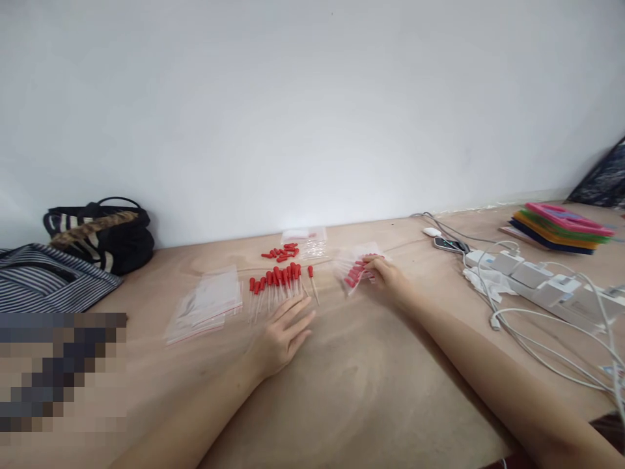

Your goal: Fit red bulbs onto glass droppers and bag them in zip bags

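Note:
My left hand [283, 335] lies with its fingers stretched out and apart, at the near ends of a row of glass droppers [274, 286] with red rubber bulbs. One more dropper [313, 285] lies slightly apart on the right of that row. On the right, the fingers of my right hand [385, 277] close on a clear plastic bag [352, 264] that contains several red-bulbed droppers; part of the bag is hidden under them. Loose red bulbs [280, 252] are scattered behind the row. Beside them a clear bag of glass tubes [312, 246] rests close to the wall.
Flat zip bags [209, 299] are piled left of the droppers. A black bag [122, 238] and a striped bag [49, 277] stand at the far left. To the right are a power strip [561, 296] with chargers, tangled white cables [527, 352], and stacked colourful boards [561, 228].

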Demonstrator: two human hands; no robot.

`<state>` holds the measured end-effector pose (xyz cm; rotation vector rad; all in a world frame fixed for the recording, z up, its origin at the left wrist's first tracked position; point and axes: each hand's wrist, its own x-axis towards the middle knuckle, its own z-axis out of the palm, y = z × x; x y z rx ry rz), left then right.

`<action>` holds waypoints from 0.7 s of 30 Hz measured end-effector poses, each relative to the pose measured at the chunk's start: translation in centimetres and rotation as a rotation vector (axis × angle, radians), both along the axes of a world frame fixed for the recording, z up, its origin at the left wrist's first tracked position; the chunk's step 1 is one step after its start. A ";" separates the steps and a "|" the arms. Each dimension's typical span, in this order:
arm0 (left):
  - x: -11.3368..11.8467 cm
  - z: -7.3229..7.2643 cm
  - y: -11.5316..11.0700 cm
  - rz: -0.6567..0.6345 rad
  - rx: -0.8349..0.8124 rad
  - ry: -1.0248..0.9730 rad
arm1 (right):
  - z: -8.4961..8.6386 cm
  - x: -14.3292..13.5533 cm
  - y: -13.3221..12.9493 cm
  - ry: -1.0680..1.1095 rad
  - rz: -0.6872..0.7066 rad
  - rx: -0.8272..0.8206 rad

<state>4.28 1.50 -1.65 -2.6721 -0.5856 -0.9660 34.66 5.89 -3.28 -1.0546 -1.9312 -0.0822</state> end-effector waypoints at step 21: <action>-6.7 -0.5 0.0 0.358 -0.064 -0.045 | -0.5 -0.5 -2.3 -0.161 -0.352 0.257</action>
